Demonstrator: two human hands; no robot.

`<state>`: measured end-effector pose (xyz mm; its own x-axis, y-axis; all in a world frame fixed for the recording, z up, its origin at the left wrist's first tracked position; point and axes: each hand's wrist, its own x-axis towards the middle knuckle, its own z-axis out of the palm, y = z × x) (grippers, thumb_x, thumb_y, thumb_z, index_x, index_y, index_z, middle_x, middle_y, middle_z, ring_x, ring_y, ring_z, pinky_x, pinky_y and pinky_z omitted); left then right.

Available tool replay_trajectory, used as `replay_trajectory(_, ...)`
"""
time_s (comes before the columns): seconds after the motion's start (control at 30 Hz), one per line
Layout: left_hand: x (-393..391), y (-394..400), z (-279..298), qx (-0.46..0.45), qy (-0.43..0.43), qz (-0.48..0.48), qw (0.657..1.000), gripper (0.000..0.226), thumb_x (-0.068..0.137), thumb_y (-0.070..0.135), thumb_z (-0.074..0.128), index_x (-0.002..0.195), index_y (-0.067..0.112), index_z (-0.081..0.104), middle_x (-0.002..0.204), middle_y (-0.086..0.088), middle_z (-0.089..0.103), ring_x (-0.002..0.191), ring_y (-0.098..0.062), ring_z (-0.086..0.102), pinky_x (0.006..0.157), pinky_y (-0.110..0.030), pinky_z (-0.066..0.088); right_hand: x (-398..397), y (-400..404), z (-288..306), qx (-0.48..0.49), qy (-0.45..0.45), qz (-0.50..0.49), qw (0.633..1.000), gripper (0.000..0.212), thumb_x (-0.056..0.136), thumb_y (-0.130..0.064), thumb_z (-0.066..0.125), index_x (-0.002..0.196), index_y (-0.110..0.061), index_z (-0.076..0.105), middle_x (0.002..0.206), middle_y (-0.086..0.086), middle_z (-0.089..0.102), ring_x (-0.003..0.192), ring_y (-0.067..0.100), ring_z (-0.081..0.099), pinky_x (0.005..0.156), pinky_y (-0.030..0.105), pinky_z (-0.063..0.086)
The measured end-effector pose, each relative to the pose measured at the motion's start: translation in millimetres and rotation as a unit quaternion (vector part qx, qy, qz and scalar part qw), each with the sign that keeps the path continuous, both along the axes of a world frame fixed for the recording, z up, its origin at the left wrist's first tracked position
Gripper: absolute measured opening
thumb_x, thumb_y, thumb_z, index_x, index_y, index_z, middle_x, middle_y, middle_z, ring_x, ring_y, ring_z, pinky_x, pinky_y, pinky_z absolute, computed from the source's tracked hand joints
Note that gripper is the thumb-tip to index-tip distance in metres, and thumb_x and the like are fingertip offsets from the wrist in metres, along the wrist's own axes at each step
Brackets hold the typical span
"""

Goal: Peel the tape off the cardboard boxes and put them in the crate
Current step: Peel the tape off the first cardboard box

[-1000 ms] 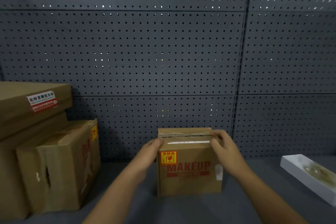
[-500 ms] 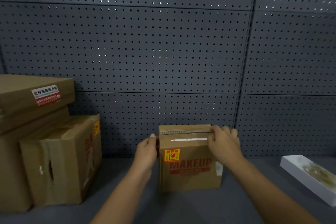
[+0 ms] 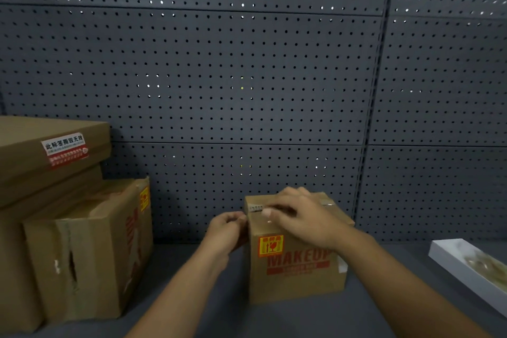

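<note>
Tape-peeling step: small brown "MAKEUP" cardboard box (image 3: 297, 269) between the hands; left hand (image 3: 226, 232) curled at its top-left corner, right hand (image 3: 303, 217) flat on top. Grip on tape unclear. Next: pull strip free.

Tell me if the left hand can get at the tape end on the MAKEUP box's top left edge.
Probably yes. The left hand is already at the MAKEUP box's upper left corner beside the tape; the right hand lies further right.

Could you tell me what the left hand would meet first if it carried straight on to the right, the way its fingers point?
Almost at once, the MAKEUP box: the left hand sits at its upper left edge, probably touching already.
</note>
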<state>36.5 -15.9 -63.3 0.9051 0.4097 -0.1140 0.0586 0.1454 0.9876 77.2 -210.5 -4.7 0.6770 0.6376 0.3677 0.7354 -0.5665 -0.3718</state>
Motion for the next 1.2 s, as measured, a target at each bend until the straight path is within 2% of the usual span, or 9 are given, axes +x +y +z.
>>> replay_trajectory(0.17,-4,5,6,0.005,-0.018,0.001,1.000,0.017,0.108,0.008,0.051,0.115,0.008,0.067,0.107,-0.020,0.076,0.091,-0.027,0.074,0.071,-0.031,0.062,-7,5,-6,-0.172,0.001,-0.010,0.985,0.114,0.058,-0.103,0.048,0.155,-0.048,0.025,0.166,-0.012,0.018,0.155,0.023,0.002,0.124,0.052,0.008)
replay_trajectory(0.3,-8,-2,-3,0.008,-0.007,0.007,1.000,0.015,0.108,0.020,0.055,0.114,0.010,0.066,0.105,-0.017,0.077,0.093,-0.027,0.074,0.081,-0.037,0.061,-7,15,-14,-0.156,-0.079,-0.013,0.985,0.099,0.077,-0.083,0.063,0.158,-0.037,0.029,0.165,-0.009,0.031,0.155,0.019,0.021,0.127,0.045,0.012)
replay_trajectory(0.43,-10,-5,4,0.010,-0.031,0.032,0.999,0.018,0.108,0.028,0.056,0.113,0.013,0.064,0.101,-0.012,0.077,0.094,-0.024,0.074,0.075,-0.033,0.061,-13,21,-17,-0.144,-0.119,-0.020,0.982,0.093,0.085,-0.080,0.048,0.162,-0.031,0.027,0.166,-0.006,0.031,0.153,0.017,0.022,0.127,0.041,0.015)
replay_trajectory(0.6,-10,2,50,0.107,-0.083,0.028,0.990,0.019,0.106,0.037,0.057,0.108,0.020,0.067,0.106,-0.008,0.075,0.096,-0.023,0.073,0.087,-0.046,0.061,-19,23,-15,0.059,-0.089,-0.019,0.994,0.097,0.081,-0.088,0.036,0.161,-0.033,0.033,0.167,-0.006,0.032,0.156,0.013,0.021,0.128,0.040,0.020)
replay_trajectory(0.8,-12,-10,121,0.567,-0.114,-0.084,0.811,0.037,0.107,0.047,0.042,0.117,0.027,0.072,0.118,0.002,0.064,0.109,-0.016,0.059,0.095,-0.044,0.052,-25,9,-24,0.440,0.119,0.013,0.890,0.055,0.093,-0.043,0.073,0.145,-0.033,0.057,0.119,-0.010,0.075,0.111,0.006,0.070,0.090,0.027,0.059)
replay_trajectory(0.9,-10,-18,124,0.651,-0.050,-0.154,0.741,0.043,0.105,0.051,0.038,0.100,0.023,0.069,0.101,-0.003,0.070,0.093,-0.024,0.067,0.085,-0.049,0.057,-25,-3,-42,0.427,0.185,0.008,0.885,0.053,0.093,-0.039,0.073,0.141,-0.030,0.054,0.122,-0.011,0.072,0.112,0.006,0.069,0.091,0.028,0.059)
replay_trajectory(0.97,-14,-21,116,0.676,-0.024,-0.203,0.708,0.042,0.107,0.054,0.035,0.113,0.028,0.068,0.116,0.001,0.070,0.105,-0.022,0.065,0.094,-0.045,0.054,-22,-15,-52,0.372,0.237,0.015,0.898,0.055,0.092,-0.047,0.073,0.138,-0.035,0.046,0.130,-0.010,0.066,0.116,0.001,0.065,0.092,0.026,0.057)
replay_trajectory(1.1,-23,-16,100,0.669,-0.040,-0.239,0.702,0.049,0.110,0.052,0.035,0.148,0.030,0.055,0.154,0.008,0.050,0.137,-0.015,0.049,0.105,-0.027,0.037,-16,-45,-37,0.280,0.270,0.029,0.921,0.059,0.090,-0.065,0.062,0.137,-0.034,0.046,0.135,-0.016,0.058,0.119,-0.010,0.057,0.091,0.016,0.051)
replay_trajectory(1.2,-25,-10,90,0.662,-0.068,-0.188,0.722,0.049,0.104,0.065,0.036,0.138,0.039,0.060,0.136,0.016,0.058,0.121,-0.008,0.056,0.103,-0.035,0.048,2,-51,-3,0.279,0.168,-0.008,0.946,0.032,0.100,-0.048,0.061,0.129,-0.034,0.059,0.129,-0.018,0.062,0.117,-0.008,0.058,0.094,0.017,0.050)
